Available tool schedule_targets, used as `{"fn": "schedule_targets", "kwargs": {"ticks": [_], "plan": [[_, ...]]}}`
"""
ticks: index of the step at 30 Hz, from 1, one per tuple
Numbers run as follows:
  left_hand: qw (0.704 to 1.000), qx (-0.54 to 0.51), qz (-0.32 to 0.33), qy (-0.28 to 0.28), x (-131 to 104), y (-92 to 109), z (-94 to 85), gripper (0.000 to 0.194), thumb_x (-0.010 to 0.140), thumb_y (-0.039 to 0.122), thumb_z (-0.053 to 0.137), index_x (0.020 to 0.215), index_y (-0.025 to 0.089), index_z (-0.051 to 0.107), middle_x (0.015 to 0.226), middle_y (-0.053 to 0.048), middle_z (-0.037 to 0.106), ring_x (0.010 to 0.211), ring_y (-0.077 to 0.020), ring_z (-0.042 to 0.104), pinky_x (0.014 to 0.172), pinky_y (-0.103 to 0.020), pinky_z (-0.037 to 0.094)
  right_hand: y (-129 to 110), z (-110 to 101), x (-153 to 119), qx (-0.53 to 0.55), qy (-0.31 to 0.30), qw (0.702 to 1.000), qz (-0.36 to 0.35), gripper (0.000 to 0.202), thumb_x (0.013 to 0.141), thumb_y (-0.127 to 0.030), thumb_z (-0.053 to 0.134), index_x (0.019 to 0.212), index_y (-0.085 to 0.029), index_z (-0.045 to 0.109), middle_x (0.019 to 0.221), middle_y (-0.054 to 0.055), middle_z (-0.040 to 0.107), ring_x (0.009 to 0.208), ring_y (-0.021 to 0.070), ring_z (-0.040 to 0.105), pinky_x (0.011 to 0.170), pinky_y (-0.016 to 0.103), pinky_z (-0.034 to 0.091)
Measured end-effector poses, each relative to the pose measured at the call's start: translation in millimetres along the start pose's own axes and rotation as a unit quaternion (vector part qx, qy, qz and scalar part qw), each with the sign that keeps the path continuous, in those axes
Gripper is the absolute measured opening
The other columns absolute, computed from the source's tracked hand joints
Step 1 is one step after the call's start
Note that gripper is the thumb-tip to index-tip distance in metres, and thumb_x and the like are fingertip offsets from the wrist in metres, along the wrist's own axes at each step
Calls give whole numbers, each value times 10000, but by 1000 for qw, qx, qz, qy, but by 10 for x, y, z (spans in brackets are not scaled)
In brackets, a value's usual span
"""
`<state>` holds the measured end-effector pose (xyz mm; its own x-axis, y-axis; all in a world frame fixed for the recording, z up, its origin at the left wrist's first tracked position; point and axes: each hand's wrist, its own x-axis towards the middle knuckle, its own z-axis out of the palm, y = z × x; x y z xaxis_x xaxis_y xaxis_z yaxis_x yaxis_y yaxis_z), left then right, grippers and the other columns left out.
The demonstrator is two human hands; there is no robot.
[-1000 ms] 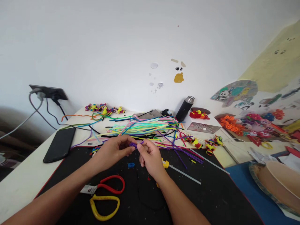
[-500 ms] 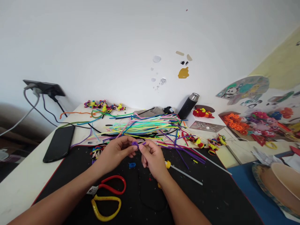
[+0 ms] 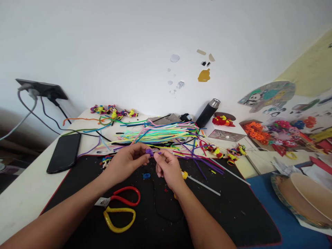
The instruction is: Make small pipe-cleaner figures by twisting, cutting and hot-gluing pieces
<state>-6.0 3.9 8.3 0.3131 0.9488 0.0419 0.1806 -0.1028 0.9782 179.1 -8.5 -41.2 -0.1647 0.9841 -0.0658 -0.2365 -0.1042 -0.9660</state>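
Observation:
A small coiled piece of purple pipe cleaner (image 3: pixel 149 152) is pinched between the thumb and fingers of my left hand (image 3: pixel 129 160). My right hand (image 3: pixel 167 167) is closed on the short end of the same piece, close beside my left fingertips. Both hands are raised over the black mat (image 3: pixel 228 207). Below them on the mat lies a small blue coil (image 3: pixel 146 176). Scissors with one red and one yellow handle (image 3: pixel 120 220) rest under my left forearm. A yellow glue gun (image 3: pixel 184 174) with a clear glue stick is partly hidden by my right hand.
Behind the hands lies a heap of colourful pipe cleaners (image 3: pixel 160 134). A black phone (image 3: pixel 64 152) is at the left, a black flask (image 3: pixel 208 113) leans at the wall, and small dolls (image 3: pixel 232 155) and a bowl (image 3: pixel 311 193) are at the right.
The view has shifted slightly. The purple coil shows a little more between my fingertips, and both hands keep hold of it.

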Motion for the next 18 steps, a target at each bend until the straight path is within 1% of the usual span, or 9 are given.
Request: {"fn": "schedule_targets", "kwargs": {"ticks": [3, 5, 7, 10, 13, 16, 17, 18], "plan": [[999, -16, -4, 47, 16, 83, -109, 284, 845, 468, 783, 954, 213, 722, 795, -7, 746, 712, -202, 703, 714, -326, 585, -30, 4, 1, 14, 15, 1000, 8, 458, 843, -622, 787, 893, -188, 650, 457, -109, 491, 341, 81, 426, 348, 183, 267], [997, -25, -7, 78, 25, 144, -193, 310, 824, 477, 811, 953, 211, 719, 766, -11, 749, 710, -210, 711, 716, -331, 583, -70, 19, -6, 19, 27, 999, 8, 453, 846, -617, 785, 890, -185, 656, 467, -110, 485, 345, 78, 427, 346, 180, 246], [995, -40, -5, 95, 31, 189, -259, 316, 799, 465, 838, 931, 206, 715, 761, -12, 750, 716, -211, 721, 724, -329, 585, -128, 42, -36, 6, 29, 1000, 4, 434, 862, -603, 774, 881, -187, 653, 467, -109, 483, 350, 78, 431, 354, 181, 251], [994, -62, 0, 95, 39, 209, -305, 292, 786, 428, 849, 903, 197, 714, 771, -10, 746, 719, -202, 726, 729, -318, 589, -212, 74, -145, -53, 3, 999, -1, 398, 908, -577, 734, 885, -186, 662, 464, -101, 497, 366, 82, 442, 382, 186, 283], [993, -76, 9, 91, 43, 199, -318, 265, 795, 399, 843, 901, 192, 714, 774, 2, 730, 704, -185, 718, 715, -300, 581, -222, 71, -331, -131, -33, 991, 11, 365, 954, -543, 687, 895, -183, 672, 483, -92, 515, 383, 82, 438, 416, 196, 314], [993, -80, 30, 86, 31, 212, -329, 238, 812, 380, 828, 882, 189, 705, 758, 7, 725, 689, -172, 706, 711, -288, 569, -155, 55, -549, -202, -70, 975, 51, 302, 974, -485, 676, 921, -188, 674, 536, -85, 539, 413, 90, 464, 451, 210, 354], [992, -81, 36, 85, 25, 224, -333, 234, 815, 376, 824, 882, 188, 702, 747, 6, 727, 685, -172, 704, 711, -290, 568, -135, 61, -616, -230, -82, 968, 58, 279, 984, -466, 668, 953, -189, 689, 563, -78, 554, 434, 97, 488, 469, 216, 370], [992, -81, 40, 83, 18, 238, -335, 233, 815, 371, 821, 888, 186, 699, 740, 5, 729, 682, -174, 704, 712, -295, 570, -122, 77, -674, -271, -96, 956, 50, 252, 989, -440, 675, 970, -191, 709, 585, -71, 566, 466, 105, 518, 497, 221, 388]]}}
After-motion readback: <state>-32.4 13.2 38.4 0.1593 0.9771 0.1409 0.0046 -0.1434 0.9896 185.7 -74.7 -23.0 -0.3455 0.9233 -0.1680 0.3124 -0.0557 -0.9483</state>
